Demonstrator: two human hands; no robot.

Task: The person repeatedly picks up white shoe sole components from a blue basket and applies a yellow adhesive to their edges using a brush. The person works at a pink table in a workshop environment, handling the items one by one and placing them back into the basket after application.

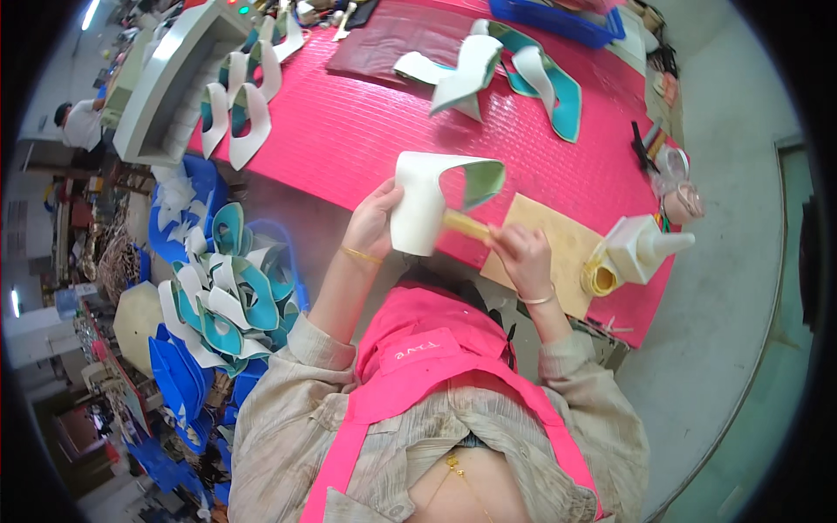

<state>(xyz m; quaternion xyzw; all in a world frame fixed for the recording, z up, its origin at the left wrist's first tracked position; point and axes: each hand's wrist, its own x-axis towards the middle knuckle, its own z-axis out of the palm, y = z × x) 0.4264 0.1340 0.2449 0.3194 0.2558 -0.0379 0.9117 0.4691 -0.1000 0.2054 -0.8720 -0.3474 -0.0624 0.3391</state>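
Note:
My left hand [371,220] grips the edge of a white shoe upper [418,207] with a green lining, raised over the near edge of the pink table. In my closed right hand [525,260] is a yellowish flat brush [466,225], its end at the upper's right side. The brush is slightly blurred, and I cannot tell whether it touches the upper. Right of that hand, a small glue-stained jar [600,277] stands by a tan board [534,234]. Beside the jar is a white squeeze bottle [635,247] with a pointed nozzle.
More shoe uppers lie on the pink table [349,131], some near a maroon sheet [384,39]. A grey machine [170,78] stands at the far left. Below it, a heap of uppers [228,301] fills the left side. A blue basket [558,26] sits at the back.

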